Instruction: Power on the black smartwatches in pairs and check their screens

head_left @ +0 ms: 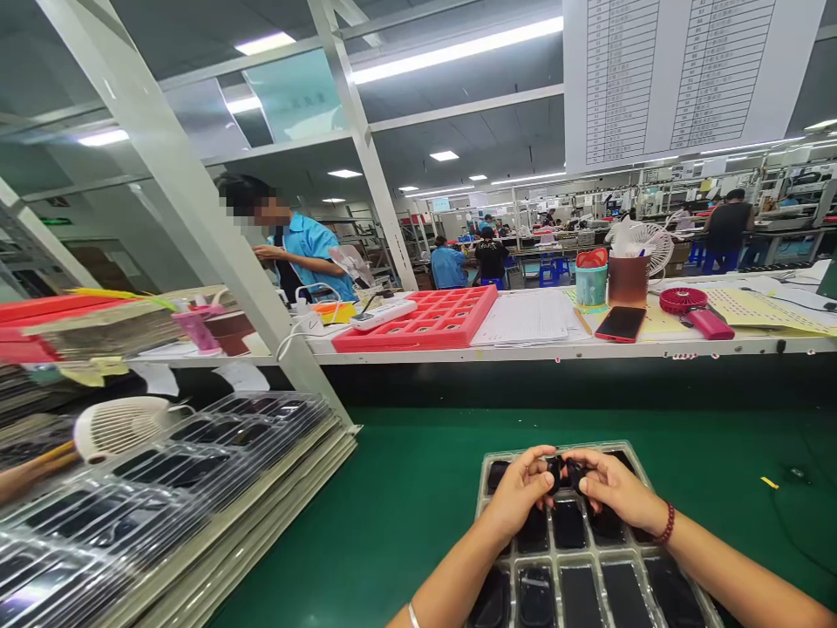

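Both hands are over a clear plastic tray (553, 558) divided into compartments that hold flat black rectangular pieces. My left hand (520, 493) pinches a small black part (554, 472) between thumb and fingers. Close beside it, my right hand (618, 490) grips another small black part (575, 474). The two parts nearly meet; whether they touch or are joined I cannot tell. Their exact kind is too small to make out. Lower in the tray, a black piece (536, 597) with a glossy face lies in its compartment.
Stacked clear trays (196, 488) of black pieces fill the left side of the green bench (392, 497). A shelf edge (523, 352) crosses ahead, bearing a red compartment tray (425, 318), papers, a phone (621, 324) and fans. Another person's forearm (32, 471) enters at far left.
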`<action>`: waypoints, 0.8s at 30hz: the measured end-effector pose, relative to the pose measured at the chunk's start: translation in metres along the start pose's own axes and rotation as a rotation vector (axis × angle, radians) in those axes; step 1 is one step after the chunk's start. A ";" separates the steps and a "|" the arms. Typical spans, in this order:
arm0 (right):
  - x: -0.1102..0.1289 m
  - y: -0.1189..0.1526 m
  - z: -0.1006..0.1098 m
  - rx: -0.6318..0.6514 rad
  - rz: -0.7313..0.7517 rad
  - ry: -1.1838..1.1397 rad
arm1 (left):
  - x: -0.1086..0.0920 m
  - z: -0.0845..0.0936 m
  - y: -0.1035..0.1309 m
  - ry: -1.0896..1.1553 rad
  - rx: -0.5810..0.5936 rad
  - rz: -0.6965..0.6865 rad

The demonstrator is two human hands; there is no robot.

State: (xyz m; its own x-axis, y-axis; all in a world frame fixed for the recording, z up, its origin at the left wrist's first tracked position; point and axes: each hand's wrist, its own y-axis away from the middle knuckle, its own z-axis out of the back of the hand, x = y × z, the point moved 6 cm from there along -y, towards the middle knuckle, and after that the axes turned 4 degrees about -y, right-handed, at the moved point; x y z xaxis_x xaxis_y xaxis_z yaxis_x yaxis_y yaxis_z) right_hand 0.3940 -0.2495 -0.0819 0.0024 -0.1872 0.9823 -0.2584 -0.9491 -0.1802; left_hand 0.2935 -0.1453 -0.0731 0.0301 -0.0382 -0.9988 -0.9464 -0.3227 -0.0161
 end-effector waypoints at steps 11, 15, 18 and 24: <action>0.002 0.001 -0.001 -0.016 -0.033 0.011 | -0.003 -0.001 0.002 0.001 -0.004 -0.001; 0.001 0.002 0.000 -0.035 -0.049 0.021 | -0.004 -0.002 0.002 0.005 0.005 -0.004; 0.001 0.003 -0.002 -0.029 -0.055 0.055 | -0.002 -0.001 0.002 0.005 0.000 0.010; 0.004 0.002 -0.001 -0.054 -0.025 0.031 | 0.000 -0.001 0.000 0.015 -0.018 0.012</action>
State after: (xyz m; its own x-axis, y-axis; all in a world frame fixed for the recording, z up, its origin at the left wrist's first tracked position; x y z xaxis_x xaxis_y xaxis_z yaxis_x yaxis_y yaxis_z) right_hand 0.3923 -0.2522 -0.0781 -0.0199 -0.1553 0.9877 -0.3106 -0.9380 -0.1538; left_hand 0.2934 -0.1462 -0.0729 0.0236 -0.0569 -0.9981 -0.9406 -0.3394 -0.0029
